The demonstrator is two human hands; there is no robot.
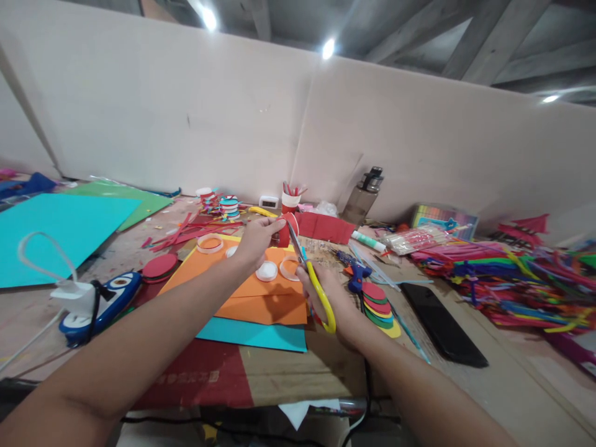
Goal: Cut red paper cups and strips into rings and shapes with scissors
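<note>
My left hand (257,241) pinches a small red paper piece (282,233) that looks curved, held above the craft sheets. Yellow-handled scissors (322,297) are gripped in my right hand (328,292). Their blades point up and away, against the right side of the red piece; whether they cut into it cannot be made out. Below both hands lie orange sheets (261,305) over a turquoise sheet (254,333). On the orange paper sit several round rings or lids, among them a white disc (266,270) and a ring with an orange middle (210,243).
A glue gun (357,277), fanned coloured discs (378,305) and a black phone (423,323) lie to the right. Pipe cleaners (493,279) heap farther right. A bottle (363,197) and a cup of sticks (291,201) stand behind. Left is a blue power strip (105,304).
</note>
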